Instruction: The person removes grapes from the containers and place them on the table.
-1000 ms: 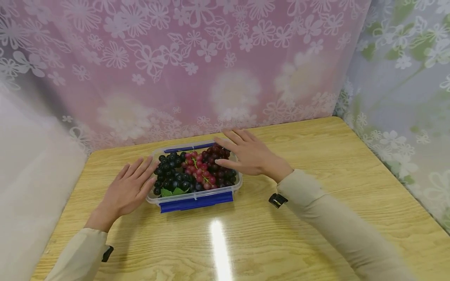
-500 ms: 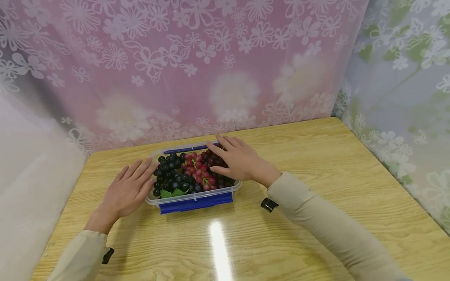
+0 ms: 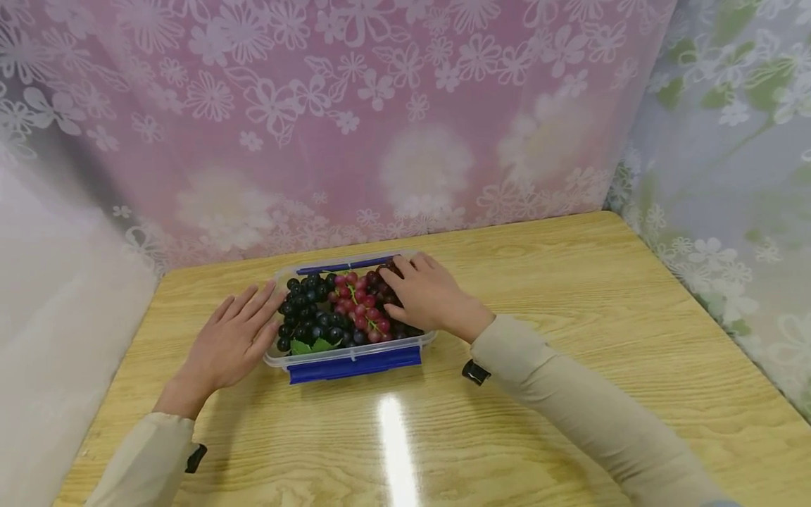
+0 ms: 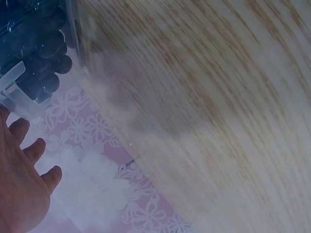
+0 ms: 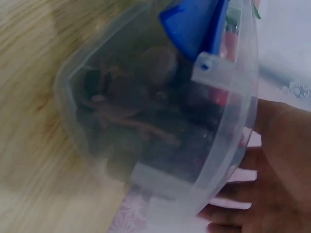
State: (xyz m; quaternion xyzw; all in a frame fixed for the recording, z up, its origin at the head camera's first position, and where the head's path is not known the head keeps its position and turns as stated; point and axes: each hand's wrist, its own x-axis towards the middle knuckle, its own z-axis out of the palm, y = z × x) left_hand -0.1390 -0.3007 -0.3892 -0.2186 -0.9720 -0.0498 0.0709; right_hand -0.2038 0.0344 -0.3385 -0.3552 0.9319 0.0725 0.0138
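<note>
A clear plastic food container with blue latches sits on the table, filled with grapes. Black grapes lie in its left part, pink-red grapes in the middle and dark red grapes on the right. My left hand lies at the container's left end, fingers straight and side by side; the left wrist view shows its fingertips beside the container wall. Reaching over the right rim, my right hand has its slightly bent fingers spread on the dark red grapes, partly covering them.
The wooden table extends around the container, with its back edge just behind. A pink floral curtain hangs behind it, a pale floral one on the right. A green leaf lies at the container's front left.
My right hand has moved left and slightly toward me, lowering onto the dark red grapes with its fingers more bent. The left hand and the container have stayed put.
</note>
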